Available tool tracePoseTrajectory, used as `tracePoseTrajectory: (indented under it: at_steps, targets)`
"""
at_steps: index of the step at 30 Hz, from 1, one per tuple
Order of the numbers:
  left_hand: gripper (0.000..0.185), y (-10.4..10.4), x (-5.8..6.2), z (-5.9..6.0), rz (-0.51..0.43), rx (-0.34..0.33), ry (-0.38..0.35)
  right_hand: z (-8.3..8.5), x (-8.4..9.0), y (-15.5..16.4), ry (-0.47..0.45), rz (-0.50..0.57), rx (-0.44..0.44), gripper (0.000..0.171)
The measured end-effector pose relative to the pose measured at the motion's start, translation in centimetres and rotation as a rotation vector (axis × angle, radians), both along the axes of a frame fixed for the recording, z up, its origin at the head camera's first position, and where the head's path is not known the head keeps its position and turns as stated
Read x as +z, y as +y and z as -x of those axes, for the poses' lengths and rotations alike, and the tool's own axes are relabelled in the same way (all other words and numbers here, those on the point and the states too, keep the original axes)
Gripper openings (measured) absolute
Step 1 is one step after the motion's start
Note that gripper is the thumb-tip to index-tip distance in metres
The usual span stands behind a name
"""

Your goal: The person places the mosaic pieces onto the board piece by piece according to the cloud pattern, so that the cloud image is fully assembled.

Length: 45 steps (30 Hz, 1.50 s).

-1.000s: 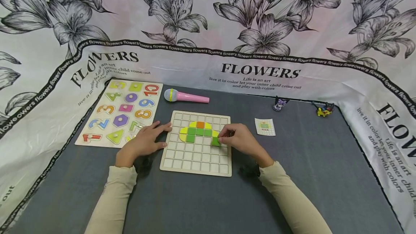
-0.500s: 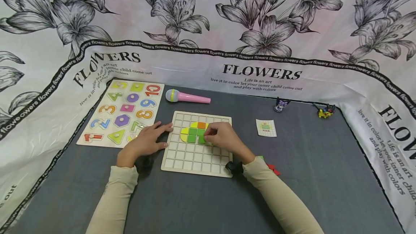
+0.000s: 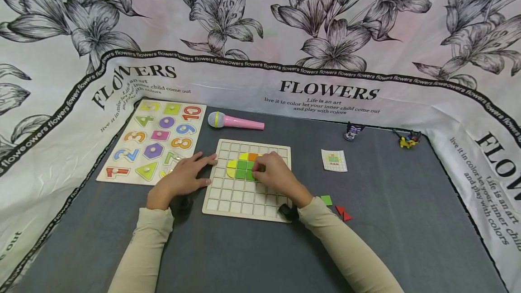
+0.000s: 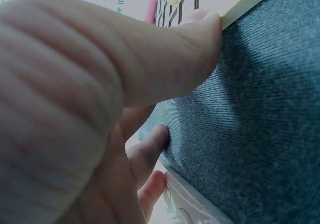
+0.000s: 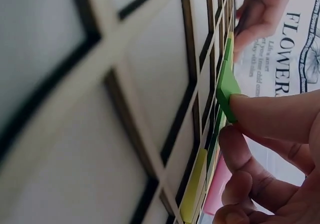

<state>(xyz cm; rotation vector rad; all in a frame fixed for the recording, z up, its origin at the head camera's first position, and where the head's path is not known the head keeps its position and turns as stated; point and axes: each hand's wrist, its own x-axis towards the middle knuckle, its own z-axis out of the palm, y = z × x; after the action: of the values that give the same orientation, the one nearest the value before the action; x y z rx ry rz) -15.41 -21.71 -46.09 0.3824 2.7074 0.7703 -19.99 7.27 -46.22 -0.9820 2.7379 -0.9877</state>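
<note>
A wooden grid board (image 3: 246, 217) lies in the middle of the head view. Green, yellow and orange tiles form an arched pattern in its upper part, including a yellow tile (image 3: 231, 168) and an orange tile (image 3: 253, 157). My right hand (image 3: 281, 179) pinches a green square tile (image 5: 228, 89) between thumb and fingers at the pattern's lower middle. In the right wrist view this tile stands tilted over the grid. My left hand (image 3: 181, 177) rests at the board's left side, fingers spread. Its thumb (image 4: 200, 49) touches the board's edge.
Right of the board lie a green square tile (image 3: 326, 200), red triangles (image 3: 343, 213) and a small pattern card (image 3: 334, 161). A number puzzle (image 3: 150, 141) sits under the left fingers' side. A pink toy microphone (image 3: 240, 122) and two figurines (image 3: 352, 131) stand along the back.
My right hand has moved left with the green tile, from the pattern's right end to its lower middle. The loose green and red pieces have come into view. My left hand stays put.
</note>
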Motion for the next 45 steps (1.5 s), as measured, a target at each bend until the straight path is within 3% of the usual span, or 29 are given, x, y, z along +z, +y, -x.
tracePoseTrajectory:
  at_steps: [7, 15, 25, 33, 45]
  targets:
    - [0.070, 0.1, 0.2, -0.2, 0.008, 0.000, -0.005, 0.0, -0.3, -0.1, -0.002, -0.043, 0.022, 0.015]
    - [0.068, 0.2, 0.0, -0.2, 0.006, 0.001, -0.006, -0.7, -0.1, 1.8, -0.133, 0.118, -0.029, 0.010]
    - [0.068, 0.4, -0.1, -0.1, 0.010, -0.002, -0.006, -2.1, 1.2, 5.7, -0.195, 0.217, -0.088, 0.005]
    - [0.067, 0.4, -0.1, -0.1, -0.011, -0.008, 0.000, -3.1, 1.3, 9.0, -0.215, 0.200, -0.199, 0.008]
    - [0.067, 0.2, -0.2, -0.1, -0.017, -0.013, 0.011, -4.2, 1.6, 14.5, -0.205, 0.167, -0.265, 0.013]
